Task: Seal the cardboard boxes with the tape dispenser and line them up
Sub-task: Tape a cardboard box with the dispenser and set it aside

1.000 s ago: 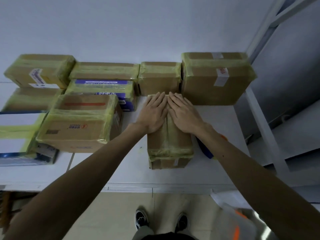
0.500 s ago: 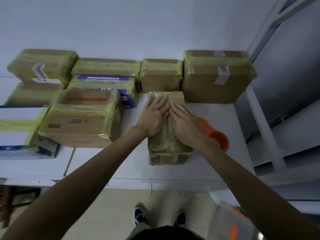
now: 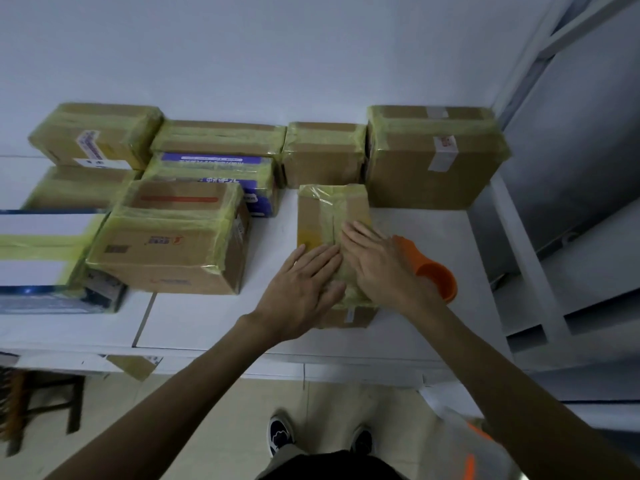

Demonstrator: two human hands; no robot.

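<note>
1. Along the far wall, taped boxes (image 3: 221, 136) stand in rows on the white table (image 3: 194, 317).
2. Near the middle lies a small taped box (image 3: 329, 209), just beside the big far-right box (image 3: 429, 168).
3. Left hand (image 3: 304, 289) and right hand (image 3: 377, 261) press flat on it, side by side, fingers straight.
4. An orange tape dispenser (image 3: 436, 275) sits just right of it.

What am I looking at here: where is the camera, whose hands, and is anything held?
No machine: a person works bare-handed, and the one camera sits on their head, looking forward and down. On the white table stand several cardboard boxes wrapped in yellowish tape. The left hand and right hand lie flat, fingers straight, on the small taped box in front. Nothing is gripped. The orange tape dispenser lies just right of that box, partly behind the right hand.
</note>
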